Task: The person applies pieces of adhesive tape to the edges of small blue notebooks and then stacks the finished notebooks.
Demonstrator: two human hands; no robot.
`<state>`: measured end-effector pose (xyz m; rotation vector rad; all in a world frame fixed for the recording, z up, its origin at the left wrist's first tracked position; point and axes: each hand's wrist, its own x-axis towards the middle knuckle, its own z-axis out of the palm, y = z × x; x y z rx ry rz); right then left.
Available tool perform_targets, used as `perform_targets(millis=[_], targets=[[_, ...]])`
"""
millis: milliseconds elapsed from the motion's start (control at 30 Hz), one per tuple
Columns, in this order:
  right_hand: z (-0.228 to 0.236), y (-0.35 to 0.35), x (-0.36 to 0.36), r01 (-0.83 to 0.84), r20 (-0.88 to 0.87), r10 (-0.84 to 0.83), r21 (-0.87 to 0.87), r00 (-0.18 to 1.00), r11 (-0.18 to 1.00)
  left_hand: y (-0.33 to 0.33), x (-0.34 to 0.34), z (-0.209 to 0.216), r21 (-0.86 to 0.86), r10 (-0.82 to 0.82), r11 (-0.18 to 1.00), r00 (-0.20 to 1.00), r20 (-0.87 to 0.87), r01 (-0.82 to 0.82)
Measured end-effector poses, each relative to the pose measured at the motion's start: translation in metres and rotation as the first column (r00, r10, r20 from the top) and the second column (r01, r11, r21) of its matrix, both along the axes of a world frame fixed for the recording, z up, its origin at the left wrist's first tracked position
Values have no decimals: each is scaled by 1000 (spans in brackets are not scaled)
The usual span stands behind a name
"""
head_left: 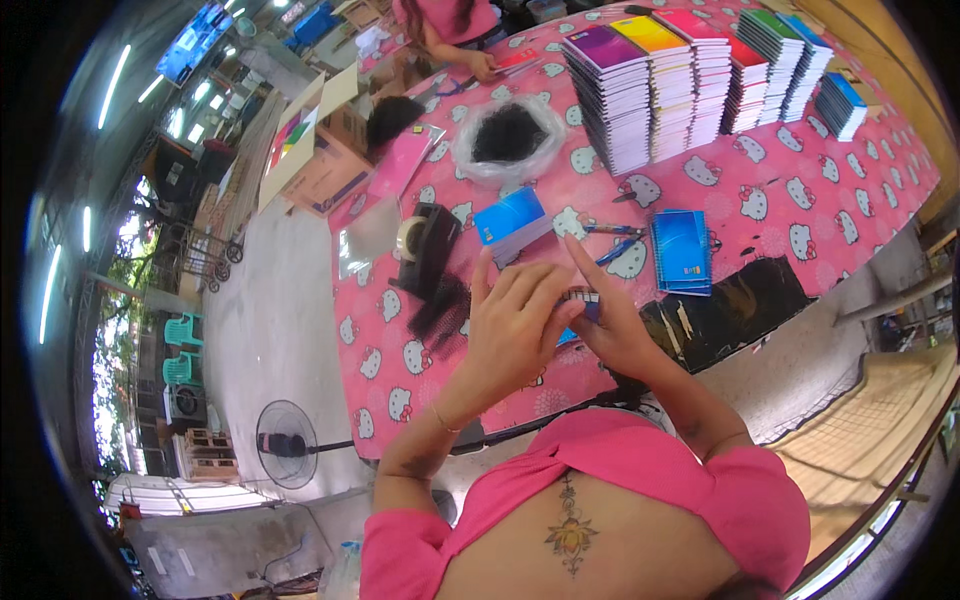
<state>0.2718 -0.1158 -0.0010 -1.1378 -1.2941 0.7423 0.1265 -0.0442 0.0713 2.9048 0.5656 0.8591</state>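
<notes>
— Progress?
— Tall multicoloured notebook stacks (650, 95) look finished; the low blue-covered pile (683, 252) seems incomplete, I'd judge.
— Grip?
— Right hand (612, 322), half-closed, holds a small blue spiral notebook (588, 302) above the pink tabletop (365, 325); left hand (515, 315), bent, hides its hold.

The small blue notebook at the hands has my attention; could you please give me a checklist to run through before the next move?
1. Small blue notebook held: ok, in the right hand, with the left hand over it.
2. Its cover unmarked: cannot tell; fingers hide most.
3. Tape roll in the black dispenser: ok.
4. Blue notebook pile squared: not ok; edges uneven.
5. Pink tablecloth covering the near edge: not ok; a dark patch shows at right.
</notes>
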Motion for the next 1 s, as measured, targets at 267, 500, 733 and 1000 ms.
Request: perform_targets(millis=[267,500,733,1000], targets=[[15,-12,14,-31,89,17,158,996,987,0,-8,-10,-4,-113,993,971,209,116],[39,-40,29,-6,-5,6,110,1000,994,-8,-8,-6,18,-165,986,961,221,165],[45,-61,33,-12,-92,8,-44,996,999,-18,-4,0,121,-251,965,957,146,234],[45,-72,29,61,-20,-60,8,998,998,-25,0,6,100,-274,960,955,113,263]])
